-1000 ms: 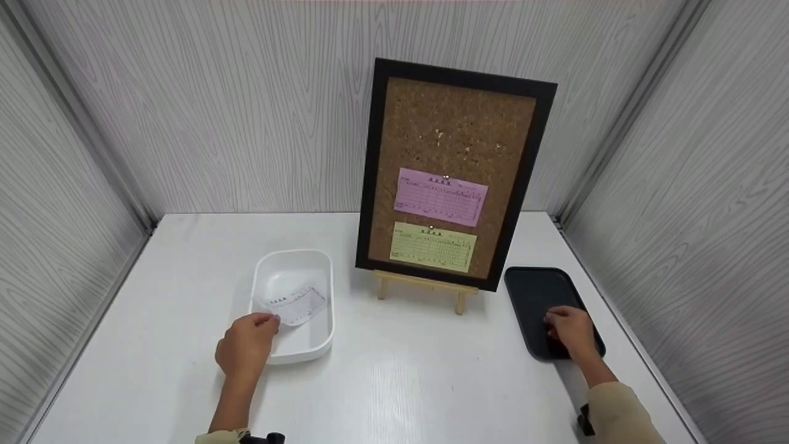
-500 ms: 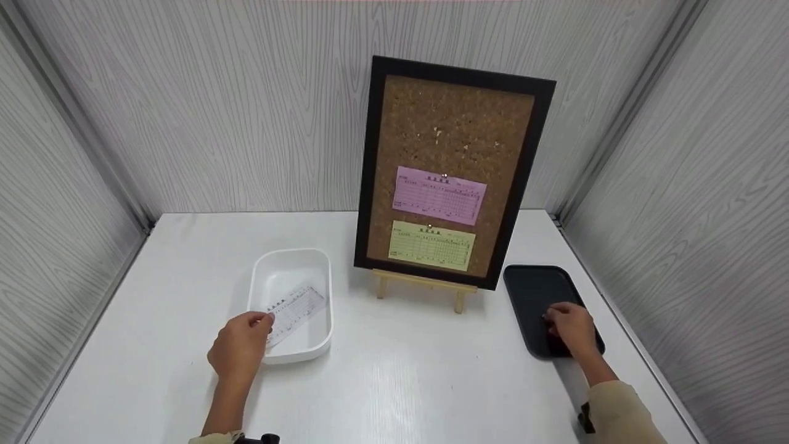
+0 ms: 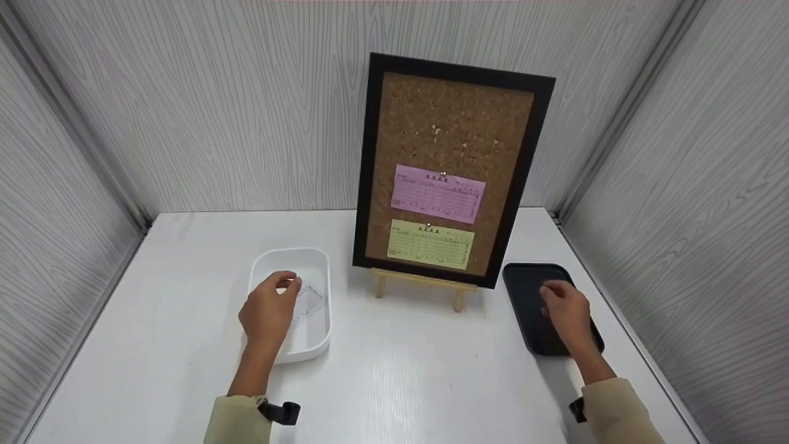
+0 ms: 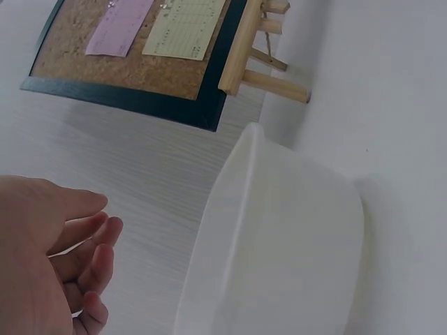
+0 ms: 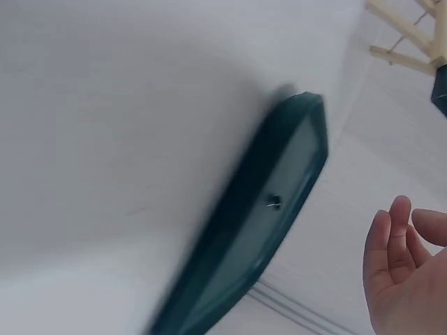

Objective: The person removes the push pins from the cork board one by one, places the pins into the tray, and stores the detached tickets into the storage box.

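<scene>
My left hand [image 3: 268, 311] hovers over the near left part of the white bin [image 3: 328, 308], holding nothing. In the left wrist view its thumb stands apart from loosely bent fingers. A white printed slip [image 3: 309, 302] lies in the bin, partly hidden behind this hand. Over the black tray [image 3: 534, 280] on the right is my right hand [image 3: 568, 308], also holding nothing, its fingers loosely bent. A small dark item with a shiny part [image 5: 274, 202] lies in the tray, too small to name.
A black-framed cork board [image 3: 456, 132] leans back on a wooden easel [image 3: 425, 279] between bin and tray. Pinned to its lower half are a pink slip [image 3: 437, 195] and a yellow-green slip [image 3: 430, 245]. Wood-grain panels [image 3: 246, 105] enclose the table.
My left hand has let go of the white slip, which now lies in the bin, and has moved forward and right. My right hand has shifted slightly forward over the tray.
</scene>
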`<state>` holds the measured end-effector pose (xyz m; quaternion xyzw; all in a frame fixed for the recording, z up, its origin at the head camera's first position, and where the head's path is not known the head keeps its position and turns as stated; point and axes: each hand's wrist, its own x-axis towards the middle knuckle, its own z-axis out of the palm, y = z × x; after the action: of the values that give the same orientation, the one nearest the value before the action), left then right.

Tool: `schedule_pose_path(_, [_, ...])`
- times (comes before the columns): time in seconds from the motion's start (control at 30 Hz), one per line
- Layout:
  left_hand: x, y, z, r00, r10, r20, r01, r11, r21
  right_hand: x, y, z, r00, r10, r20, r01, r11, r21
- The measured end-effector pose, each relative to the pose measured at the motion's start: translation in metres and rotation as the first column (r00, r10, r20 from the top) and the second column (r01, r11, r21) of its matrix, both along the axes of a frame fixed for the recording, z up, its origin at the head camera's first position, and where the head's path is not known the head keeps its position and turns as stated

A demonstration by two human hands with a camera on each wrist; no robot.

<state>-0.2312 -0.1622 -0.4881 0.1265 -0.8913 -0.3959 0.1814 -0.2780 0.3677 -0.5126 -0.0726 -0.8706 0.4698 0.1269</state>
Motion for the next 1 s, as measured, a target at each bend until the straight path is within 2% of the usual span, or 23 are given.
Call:
schedule_pose_path(0.27, [-0.030,0.027,0.016,0.995,-0.075,-0.073,0.077,0.997,0.029,0.001,-0.024,0.019,0.991,0.003,-0.137,-0.005,1.000,-0.014])
schedule_pose_path(0.6, [-0.065,0.060,0.042,0.978,-0.140,-0.155,0.151,0.987,0.058,-0.011,-0.054,0.044,0.971,0.020,-0.238,-0.040,0.996,-0.077])
schedule_pose_path(0.9, [-0.088,0.087,0.061,0.961,-0.191,-0.202,0.212,0.973,0.091,-0.021,-0.090,0.067,0.955,0.064,-0.289,-0.072,0.997,-0.017])
schedule_pose_path(1.0, [-0.095,0.095,0.067,0.954,-0.206,-0.216,0.237,0.963,0.126,-0.025,-0.103,0.074,0.949,0.087,-0.304,-0.094,0.996,-0.009])
